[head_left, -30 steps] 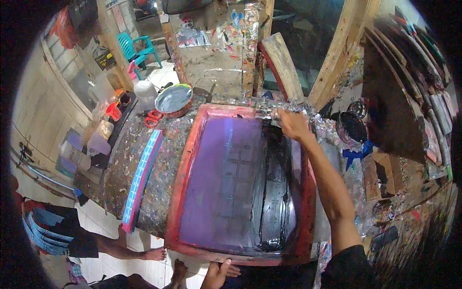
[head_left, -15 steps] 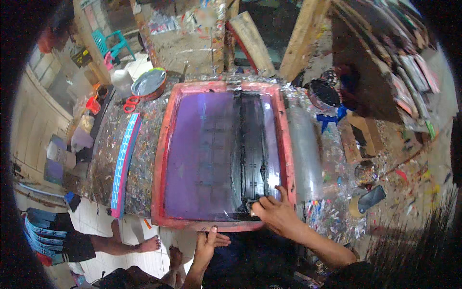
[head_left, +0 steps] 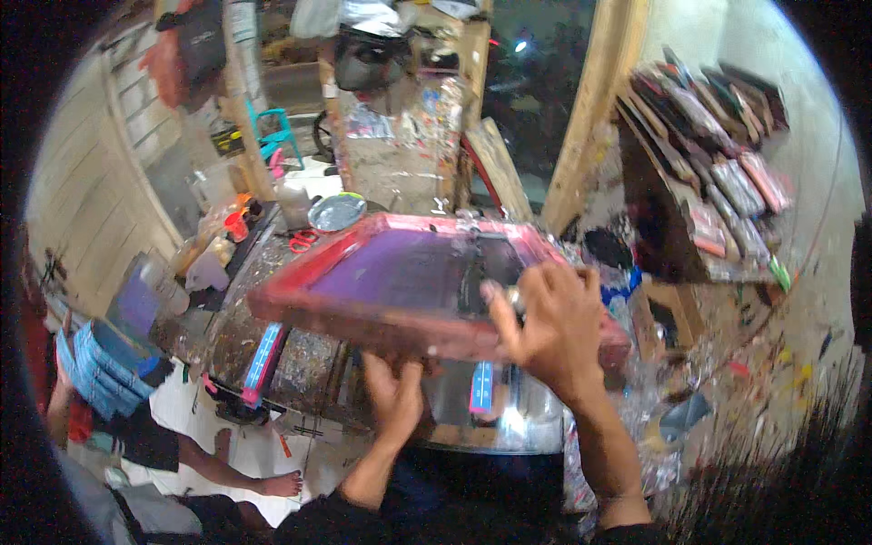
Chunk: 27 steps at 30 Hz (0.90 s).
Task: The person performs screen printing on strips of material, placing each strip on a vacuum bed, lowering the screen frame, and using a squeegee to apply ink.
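A red-framed printing screen (head_left: pixel 436 338) with purple mesh is tilted, its near edge raised off the work surface. My left hand (head_left: pixel 395 395) holds that near edge from below, its fingertips hidden under the wood. At the near right of the frame, my right hand (head_left: pixel 554 331) is closed round the near end of a dark squeegee (head_left: pixel 470 268), which lies across the black-inked mesh. The grip is partly hidden by my fingers. Beneath the screen, a blue strip with white marks and a pink edge (head_left: pixel 482 389) shows on a shiny board (head_left: pixel 522 422). A similar strip (head_left: pixel 263 361) lies to the left.
A tub of grey paste (head_left: pixel 337 212) and red-handled scissors (head_left: pixel 303 240) sit at the far left. Beyond the screen's right side are a dark ink tub (head_left: pixel 607 245), a cardboard box (head_left: pixel 674 313) and tape (head_left: pixel 683 420). A person at left holds several blue strips (head_left: pixel 104 368).
The screen's near edge has risen from the table, uncovering a blue strip beneath. My left hand has moved under the edge, and my right hand has risen with the frame. The view has tilted up.
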### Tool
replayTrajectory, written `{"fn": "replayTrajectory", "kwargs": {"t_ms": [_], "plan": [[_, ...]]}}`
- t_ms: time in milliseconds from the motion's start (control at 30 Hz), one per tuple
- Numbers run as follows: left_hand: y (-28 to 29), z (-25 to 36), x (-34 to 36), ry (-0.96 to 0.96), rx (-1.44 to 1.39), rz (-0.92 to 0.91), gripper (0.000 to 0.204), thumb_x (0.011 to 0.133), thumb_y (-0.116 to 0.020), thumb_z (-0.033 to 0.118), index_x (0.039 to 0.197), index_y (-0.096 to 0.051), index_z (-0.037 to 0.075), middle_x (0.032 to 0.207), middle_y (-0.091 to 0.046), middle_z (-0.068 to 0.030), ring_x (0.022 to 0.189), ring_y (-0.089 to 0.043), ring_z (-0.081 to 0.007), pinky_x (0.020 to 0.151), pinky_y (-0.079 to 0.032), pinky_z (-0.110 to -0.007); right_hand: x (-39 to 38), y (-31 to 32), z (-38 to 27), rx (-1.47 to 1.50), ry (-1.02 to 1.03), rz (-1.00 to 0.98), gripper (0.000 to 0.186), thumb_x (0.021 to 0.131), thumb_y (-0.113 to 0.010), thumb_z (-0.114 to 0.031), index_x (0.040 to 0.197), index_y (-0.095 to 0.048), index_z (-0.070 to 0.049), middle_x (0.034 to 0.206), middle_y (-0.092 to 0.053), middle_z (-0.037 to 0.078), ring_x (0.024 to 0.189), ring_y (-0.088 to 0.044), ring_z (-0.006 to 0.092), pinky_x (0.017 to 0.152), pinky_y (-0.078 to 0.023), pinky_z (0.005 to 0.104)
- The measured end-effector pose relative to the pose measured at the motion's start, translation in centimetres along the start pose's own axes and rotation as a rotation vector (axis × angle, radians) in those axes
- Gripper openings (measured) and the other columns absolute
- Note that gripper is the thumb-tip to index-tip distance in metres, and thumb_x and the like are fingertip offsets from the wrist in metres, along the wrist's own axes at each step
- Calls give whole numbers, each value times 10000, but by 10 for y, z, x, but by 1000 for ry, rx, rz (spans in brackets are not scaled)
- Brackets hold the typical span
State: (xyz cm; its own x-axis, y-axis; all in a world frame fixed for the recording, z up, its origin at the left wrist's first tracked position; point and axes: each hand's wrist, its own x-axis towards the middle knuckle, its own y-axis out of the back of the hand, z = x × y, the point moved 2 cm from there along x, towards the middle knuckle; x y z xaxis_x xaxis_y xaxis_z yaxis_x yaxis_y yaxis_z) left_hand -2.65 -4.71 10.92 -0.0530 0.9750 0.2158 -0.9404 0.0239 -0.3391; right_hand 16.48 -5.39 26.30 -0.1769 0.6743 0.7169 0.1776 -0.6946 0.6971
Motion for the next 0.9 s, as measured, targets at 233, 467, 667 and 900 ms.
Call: {"fn": "replayTrajectory", "kwargs": {"t_ms": [233, 467, 667, 900], "plan": [[-124, -43, 120, 778, -1442, -591, 391, 1081, -502, 403, 1228, -633, 64, 1154, -720, -91, 1024, -704, -238, 900, -582, -416, 97, 16, 32, 88, 48, 78, 416, 962, -662, -330, 716, -578, -5, 736, -604, 245, 733, -615, 458, 683, -454, 536], [-131, -14, 123, 601, -953, -186, 294, 1033, -549, 239, 1192, -612, 0, 1178, -686, -190, 1061, -691, -343, 970, -557, -483, 128, 22, 37, 62, -51, -4, 500, 1000, -603, -398, 734, -607, 26, 771, -624, 313, 777, -631, 508, 691, -472, 572], [-148, -30, 141, 631, -1028, -412, 367, 1024, -572, 274, 1206, -555, -44, 1171, -633, -225, 1107, -658, -380, 1041, -509, -528, 147, 23, 42, 55, -110, -49, 561, 1001, -583, -448, 742, -645, 45, 771, -631, 327, 785, -640, 521, 706, -489, 570], [-154, -45, 170, 766, -1173, -374, 401, 1021, -538, 233, 1269, -519, -82, 1285, -575, -269, 1220, -603, -411, 1095, -489, -541, 160, 25, 48, 76, -83, -72, 569, 998, -578, -452, 773, -677, 62, 783, -634, 336, 795, -640, 525, 716, -488, 573]]}}
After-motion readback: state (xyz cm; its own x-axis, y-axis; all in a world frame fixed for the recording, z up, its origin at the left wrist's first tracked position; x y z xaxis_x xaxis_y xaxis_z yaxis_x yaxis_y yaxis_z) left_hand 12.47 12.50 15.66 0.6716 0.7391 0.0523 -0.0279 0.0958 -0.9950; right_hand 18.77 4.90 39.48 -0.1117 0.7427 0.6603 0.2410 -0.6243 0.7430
